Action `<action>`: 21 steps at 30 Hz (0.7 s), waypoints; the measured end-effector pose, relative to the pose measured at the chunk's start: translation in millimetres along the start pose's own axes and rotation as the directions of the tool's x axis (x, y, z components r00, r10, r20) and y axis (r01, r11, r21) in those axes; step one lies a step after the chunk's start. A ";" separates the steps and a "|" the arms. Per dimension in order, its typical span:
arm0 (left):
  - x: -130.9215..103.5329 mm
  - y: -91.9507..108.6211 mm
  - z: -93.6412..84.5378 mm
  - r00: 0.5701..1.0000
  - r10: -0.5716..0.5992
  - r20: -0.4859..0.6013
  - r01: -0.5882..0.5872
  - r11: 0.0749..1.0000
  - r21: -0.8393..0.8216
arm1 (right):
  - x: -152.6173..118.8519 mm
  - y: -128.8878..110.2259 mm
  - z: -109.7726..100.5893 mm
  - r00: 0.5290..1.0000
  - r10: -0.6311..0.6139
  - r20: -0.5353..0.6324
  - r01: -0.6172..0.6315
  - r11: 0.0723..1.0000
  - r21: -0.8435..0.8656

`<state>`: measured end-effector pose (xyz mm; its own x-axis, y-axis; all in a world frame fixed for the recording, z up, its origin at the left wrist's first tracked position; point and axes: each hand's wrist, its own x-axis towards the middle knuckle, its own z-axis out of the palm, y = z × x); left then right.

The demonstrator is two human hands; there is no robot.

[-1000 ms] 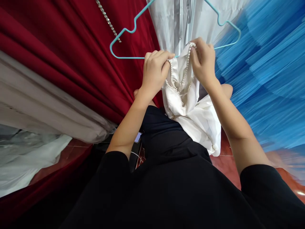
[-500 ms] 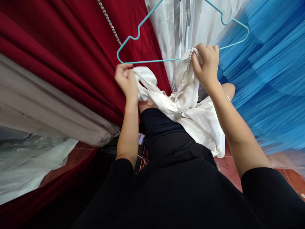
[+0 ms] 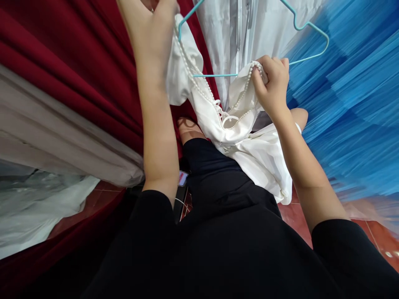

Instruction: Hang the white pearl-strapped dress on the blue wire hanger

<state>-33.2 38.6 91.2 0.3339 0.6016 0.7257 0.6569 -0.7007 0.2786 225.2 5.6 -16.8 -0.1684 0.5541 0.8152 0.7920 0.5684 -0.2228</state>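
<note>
The left hand [image 3: 152, 25] stretches up at eleven o'clock, fingertips cropped; I cannot tell its grip. At two, the curled right hand [image 3: 273, 81] pinches the white garment [image 3: 227, 135], draped around one. At seven, a small screen [image 3: 183, 179] is illegibly blurred.

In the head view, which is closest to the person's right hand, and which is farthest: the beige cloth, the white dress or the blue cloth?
From the right hand:
1. White dress: gripped in it.
2. Blue cloth: just beyond it, on the right.
3. Beige cloth: far across, on the left.
</note>
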 end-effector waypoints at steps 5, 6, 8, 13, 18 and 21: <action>-39.3 40.8 37.1 0.981 0.073 -0.179 -0.088 0.993 -0.079 | -0.7 -1.3 -5.0 0.994 0.077 0.077 -0.080 0.997 0.025; -45.9 44.9 49.1 0.958 0.111 -0.266 -0.135 0.988 -0.075 | -0.7 -1.8 -5.9 0.992 0.091 0.087 -0.093 0.995 0.024; -55.5 48.4 75.6 0.923 0.178 -0.340 -0.201 0.979 -0.033 | -0.8 -3.2 -7.5 0.990 0.107 0.094 -0.111 0.993 0.032; -70.3 42.8 113.6 0.990 0.113 -0.080 -0.117 0.992 -0.038 | -4.2 -5.4 -12.0 0.986 0.094 0.134 -0.103 0.993 0.063; -75.0 42.1 99.0 1.000 0.004 -0.028 -0.007 0.994 -0.106 | -24.3 10.0 -22.6 0.970 -0.067 -0.235 0.081 0.995 0.052; -76.0 43.3 91.0 1.000 -0.015 -0.022 0.013 0.997 -0.082 | -33.2 35.4 -37.2 0.879 0.040 -0.474 -0.032 0.999 0.024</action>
<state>31.4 -2.5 -9.1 0.3088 0.6032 0.7353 0.6035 -0.7219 0.3387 280.8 -15.3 -31.9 0.1620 0.2214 0.9616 0.7827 0.5646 -0.2619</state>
